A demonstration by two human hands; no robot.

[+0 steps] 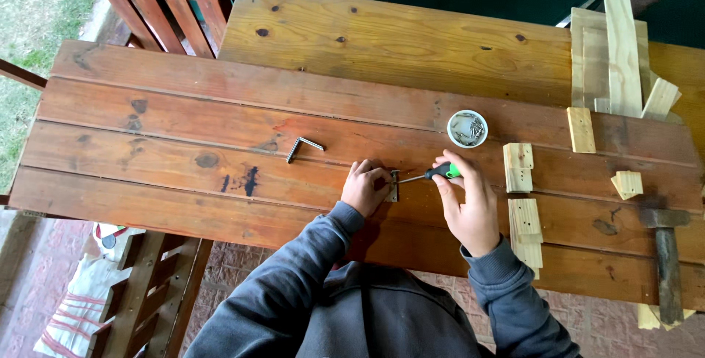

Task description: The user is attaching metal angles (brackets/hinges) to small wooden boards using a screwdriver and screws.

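1. Near the front edge of the desk (183,204), my left hand (365,187) presses down on a small metal bracket (394,185), fingers curled over it.
2. My right hand (470,207) grips the green-handled screwdriver (433,174), its tip at the bracket.
3. I'd keep the shaft in line with the screw and push firmly, so the tip shouldn't slip toward my left fingers.
4. Spare screws sit in the white cup (467,129), near.

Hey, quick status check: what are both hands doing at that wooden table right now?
Left hand pinning small metal bracket to reddish plank table. Right hand gripping green-and-black-handled screwdriver, tip at bracket. Nothing between them; white cup of screws sits just beyond.
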